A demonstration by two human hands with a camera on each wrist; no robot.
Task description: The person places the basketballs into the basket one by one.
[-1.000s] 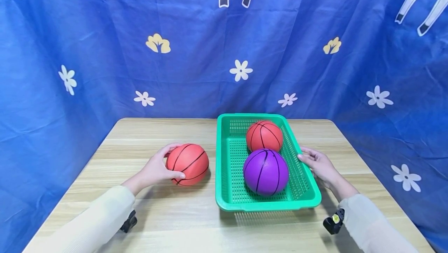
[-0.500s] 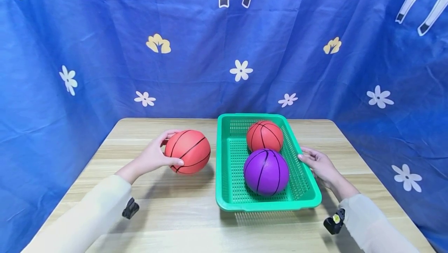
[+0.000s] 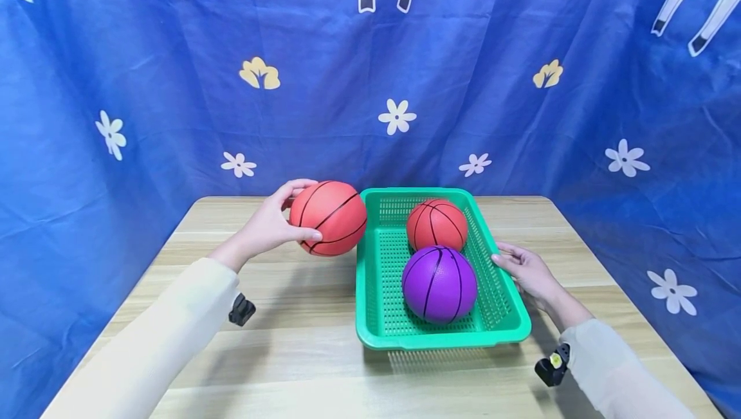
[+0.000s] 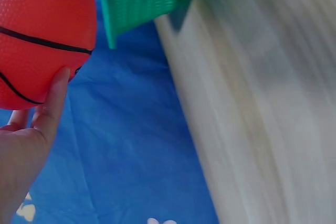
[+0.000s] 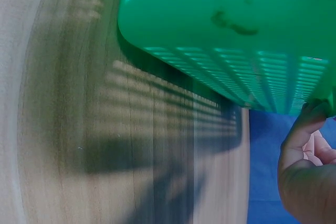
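Note:
My left hand (image 3: 274,223) grips a red basketball (image 3: 329,218) with black lines, thumb on its near side and fingers around the far side. The ball is raised above the table and its right side overlaps the left rim of the green basket (image 3: 363,290) in the head view. Inside that basket lie a second red ball (image 3: 437,223) at the back and a purple ball (image 3: 440,285) in front of it. My right hand (image 3: 529,274) holds the basket's right rim, thumb on top and fingers beneath. In the right wrist view, its fingers (image 5: 304,129) meet the basket's edge.
The basket stands on a light wood-grain table (image 3: 278,354). Behind and beside the table hangs a blue curtain (image 3: 324,97) printed with flowers and animal legs. Each sleeve carries a small black device (image 3: 242,309) at the wrist.
My left hand has lifted the red basketball off the table, then moved it farther back and right to the basket's left rim. My right hand and the basket have stayed in place.

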